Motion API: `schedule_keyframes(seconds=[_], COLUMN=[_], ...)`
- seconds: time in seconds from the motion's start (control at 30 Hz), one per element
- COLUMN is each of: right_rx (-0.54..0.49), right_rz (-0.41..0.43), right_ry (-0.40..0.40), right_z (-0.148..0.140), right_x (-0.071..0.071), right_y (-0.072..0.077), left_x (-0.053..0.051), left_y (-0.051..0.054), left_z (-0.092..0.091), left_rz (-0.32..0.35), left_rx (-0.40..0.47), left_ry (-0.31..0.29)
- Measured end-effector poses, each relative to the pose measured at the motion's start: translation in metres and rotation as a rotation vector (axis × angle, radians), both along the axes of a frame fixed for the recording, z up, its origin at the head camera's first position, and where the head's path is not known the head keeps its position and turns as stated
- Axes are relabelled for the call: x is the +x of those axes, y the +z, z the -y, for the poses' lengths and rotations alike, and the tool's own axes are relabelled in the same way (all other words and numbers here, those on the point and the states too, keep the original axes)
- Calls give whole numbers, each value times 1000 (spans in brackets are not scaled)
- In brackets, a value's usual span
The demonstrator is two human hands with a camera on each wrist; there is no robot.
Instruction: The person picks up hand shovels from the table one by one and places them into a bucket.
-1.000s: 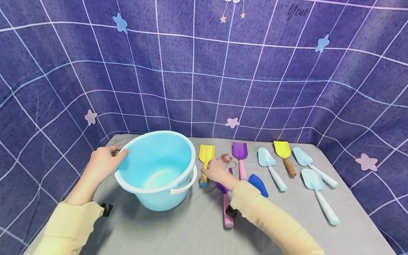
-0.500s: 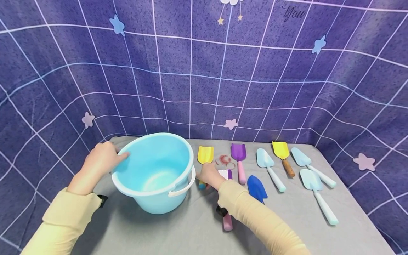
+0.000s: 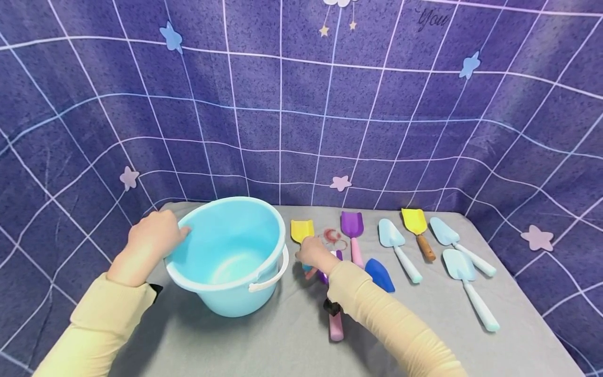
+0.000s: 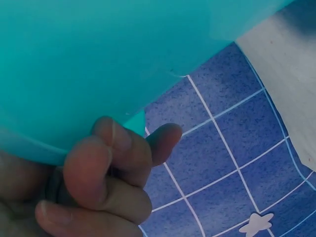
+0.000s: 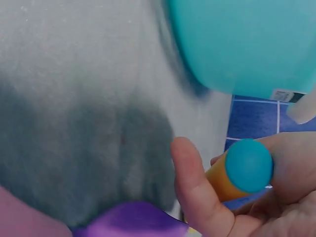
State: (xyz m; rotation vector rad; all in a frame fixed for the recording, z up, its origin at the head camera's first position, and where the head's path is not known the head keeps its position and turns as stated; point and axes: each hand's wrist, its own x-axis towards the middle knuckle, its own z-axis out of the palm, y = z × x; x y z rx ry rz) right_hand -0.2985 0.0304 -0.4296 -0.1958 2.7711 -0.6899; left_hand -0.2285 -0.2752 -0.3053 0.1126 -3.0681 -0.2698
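Observation:
My left hand (image 3: pixel 153 234) grips the left rim of a light blue bucket (image 3: pixel 235 303). In the left wrist view, the fingers (image 4: pixel 118 163) curl below the bucket's wall. My right hand (image 3: pixel 314 252) holds the handle of a yellow toy shovel (image 3: pixel 301 230), just right of the bucket. Its blue-tipped orange handle (image 5: pixel 247 165) lies within the curled fingers in the right wrist view. Under my right forearm is a purple shovel with a pink handle (image 3: pixel 336 329), partly covered by the wrist and sleeve.
Behind the right hand lies another purple shovel (image 3: pixel 352 225). A blue shovel blade (image 3: pixel 379 275) shows beside the sleeve. Farther right are several light blue trowels (image 3: pixel 461 265) and a yellow shovel with a brown handle (image 3: pixel 414 222). A purple curtain (image 3: pixel 301 104) surrounds the grey table (image 3: pixel 245 351).
The right hand has closed round the yellow shovel's handle, and the handle's blue end has risen toward the palm. The left hand has shifted slightly on the bucket rim.

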Motion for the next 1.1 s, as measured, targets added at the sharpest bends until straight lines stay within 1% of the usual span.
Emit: schedule_keyframes(seconds=[0.1,0.23,0.27,0.37,0.5,0.63,0.73,0.83,0.93,1.03,1.1], right_rx=[-25,-19,0,43,98,158,188,221,231,218,210], right_rz=[38,42,34,18,-2,-32,-74,-122,-179,-210,-216], right_ry=[-32,-67,-65,-56,-51,10,70,111,153,181,198], right_z=[-3,-10,-13,-23,-35,-44,-50,-56,-62,-68,-71], right_x=[0,-1,0,1,3,3,3,2,2,3,4], right_y=[7,19,24,41,68,96,114,131,149,167,179], left_x=[1,2,2,3,4,6,6,6,6,6,6], left_y=[0,-1,-1,-2,-4,-5,-4,-4,-4,-5,-5], left_z=[-2,-1,-1,-2,-3,-5,-5,-6,-5,-5,-5], left_rz=[-8,-35,-39,-50,-70,-84,-86,-85,-86,-80,-77], left_rx=[1,0,1,4,9,10,8,7,9,11,11], left_ry=[10,14,14,10,6,7,8,10,14,17,19])
